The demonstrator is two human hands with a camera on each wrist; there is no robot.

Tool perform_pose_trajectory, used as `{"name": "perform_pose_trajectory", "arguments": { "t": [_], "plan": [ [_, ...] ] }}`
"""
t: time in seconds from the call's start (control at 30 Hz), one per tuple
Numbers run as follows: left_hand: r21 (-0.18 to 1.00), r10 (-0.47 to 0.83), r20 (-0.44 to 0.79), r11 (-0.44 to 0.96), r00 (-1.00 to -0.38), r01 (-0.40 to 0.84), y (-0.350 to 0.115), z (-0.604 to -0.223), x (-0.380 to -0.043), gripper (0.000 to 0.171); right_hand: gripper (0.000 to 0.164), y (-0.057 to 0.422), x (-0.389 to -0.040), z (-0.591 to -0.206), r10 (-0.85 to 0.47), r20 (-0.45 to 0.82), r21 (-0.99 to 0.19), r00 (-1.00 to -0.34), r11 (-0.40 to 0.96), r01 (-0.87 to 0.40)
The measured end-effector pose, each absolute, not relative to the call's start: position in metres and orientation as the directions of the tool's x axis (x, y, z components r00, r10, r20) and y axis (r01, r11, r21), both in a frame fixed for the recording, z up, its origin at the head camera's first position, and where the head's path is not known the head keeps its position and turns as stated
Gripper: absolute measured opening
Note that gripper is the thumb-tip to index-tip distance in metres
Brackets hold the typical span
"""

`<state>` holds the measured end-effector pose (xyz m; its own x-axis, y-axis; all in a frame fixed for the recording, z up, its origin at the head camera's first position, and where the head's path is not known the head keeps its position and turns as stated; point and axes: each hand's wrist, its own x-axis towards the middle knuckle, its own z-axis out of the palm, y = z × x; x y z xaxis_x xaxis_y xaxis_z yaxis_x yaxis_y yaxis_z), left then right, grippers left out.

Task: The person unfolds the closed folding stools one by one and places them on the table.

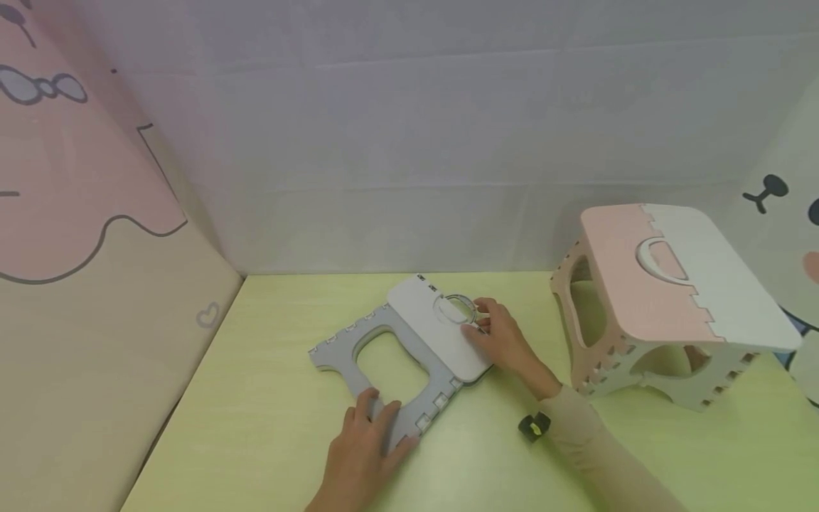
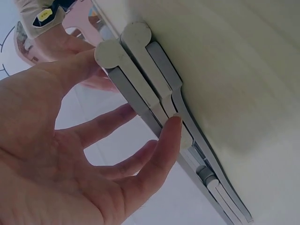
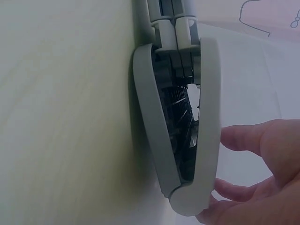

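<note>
A grey and white folding stool [image 1: 441,334] lies folded almost flat on the table, tilted diagonally, its grey leg frame towards the left. My left hand [image 1: 361,451] grips the near end of that grey frame, fingers over its edge. In the left wrist view, the fingers of the left hand [image 2: 93,154] curl against the stacked edge panels [image 2: 154,93]. My right hand [image 1: 505,341] holds the white seat by its right edge, next to the oval carry handle. In the right wrist view, the seat's two halves [image 3: 209,122] stand slightly apart, with the right hand [image 3: 262,173] touching the outer one.
On the right stands an unfolded pink and white stool [image 1: 672,277], upright on its legs. The pale yellow-green table [image 1: 269,398] meets a white cloth backdrop [image 1: 384,142] behind. Cartoon-printed panels [image 1: 70,213] flank the left and right sides.
</note>
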<state>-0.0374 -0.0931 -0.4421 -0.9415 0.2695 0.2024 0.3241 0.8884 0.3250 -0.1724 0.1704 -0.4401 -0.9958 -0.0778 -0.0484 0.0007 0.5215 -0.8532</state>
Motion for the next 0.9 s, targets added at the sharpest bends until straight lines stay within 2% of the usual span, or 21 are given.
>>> {"name": "perform_pose_trajectory", "arguments": {
  "t": [0.37,0.9],
  "plan": [
    [0.291,0.279,0.191,0.899,-0.941,0.326,-0.089,-0.446,-0.034,0.054,0.056,0.17,-0.177,-0.44,-0.072,-0.058,-0.85,-0.996,0.527,0.011],
    [0.247,0.298,0.19,0.908,-0.935,0.34,-0.087,-0.447,-0.033,0.051,0.052,0.174,-0.189,-0.448,-0.095,-0.135,-0.839,-0.986,0.54,0.063]
  ]
}}
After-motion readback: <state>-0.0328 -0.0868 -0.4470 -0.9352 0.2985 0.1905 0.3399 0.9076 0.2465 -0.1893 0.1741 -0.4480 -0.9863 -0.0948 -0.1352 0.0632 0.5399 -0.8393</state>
